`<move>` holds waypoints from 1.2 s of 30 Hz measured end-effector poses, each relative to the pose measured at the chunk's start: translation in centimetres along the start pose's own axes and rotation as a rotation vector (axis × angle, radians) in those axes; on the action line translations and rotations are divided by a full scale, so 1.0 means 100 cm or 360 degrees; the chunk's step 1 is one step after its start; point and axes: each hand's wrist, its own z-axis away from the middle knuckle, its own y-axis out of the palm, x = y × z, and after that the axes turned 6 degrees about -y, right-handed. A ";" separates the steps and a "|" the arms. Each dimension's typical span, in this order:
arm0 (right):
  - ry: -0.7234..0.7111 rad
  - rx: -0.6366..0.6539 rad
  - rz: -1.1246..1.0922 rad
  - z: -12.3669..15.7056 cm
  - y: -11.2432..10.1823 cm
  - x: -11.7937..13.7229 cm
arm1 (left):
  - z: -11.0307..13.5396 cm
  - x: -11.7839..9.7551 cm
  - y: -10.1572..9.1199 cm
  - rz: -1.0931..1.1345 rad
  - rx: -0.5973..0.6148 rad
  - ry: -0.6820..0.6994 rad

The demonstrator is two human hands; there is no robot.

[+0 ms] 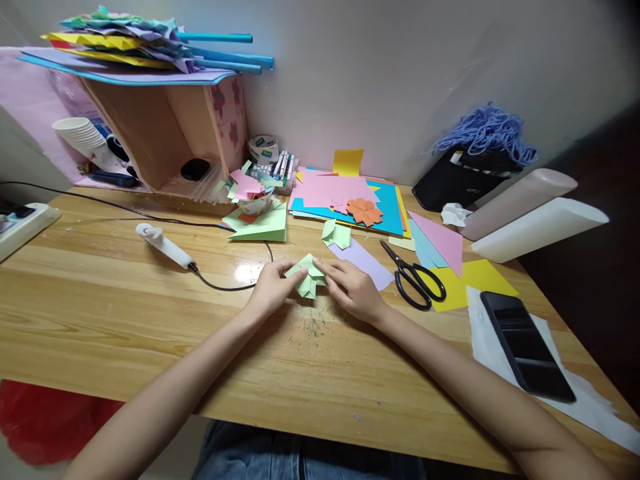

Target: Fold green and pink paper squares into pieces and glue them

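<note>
A folded piece of light green paper [311, 283] is held between both hands just above the wooden table. My left hand [275, 285] pinches its left side, thumb laid on top. From the other side my right hand [354, 288] grips the paper's right edge, with the index finger reaching onto its upper part. Just beyond lies a second folded green paper piece [340, 235]. A lilac paper strip [367, 261] rests beside my right hand, and black-handled scissors [415, 275] lie further right with their blades apart.
Coloured paper sheets [325, 193] and an orange paper flower [365, 212] lie at the back. A phone [527, 347] rests on white paper at right. A white corded device [165, 247] lies left; an open box [150, 133] stands behind it.
</note>
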 end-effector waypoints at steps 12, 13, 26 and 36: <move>0.0746 0.0014 -0.1362 -0.006 0.002 -0.009 | 0.000 -0.002 0.000 -0.0153 0.0058 0.0031; 0.0732 0.0006 -0.1320 -0.006 0.002 -0.007 | 0.000 -0.001 0.001 -0.0171 0.0058 0.0049; 0.0913 -0.0044 -0.1380 -0.007 0.001 -0.007 | 0.004 -0.005 -0.002 -0.0343 0.0210 0.0053; 0.0822 -0.0132 -0.1215 -0.003 0.004 -0.006 | 0.004 -0.005 -0.001 -0.0195 0.0293 -0.0113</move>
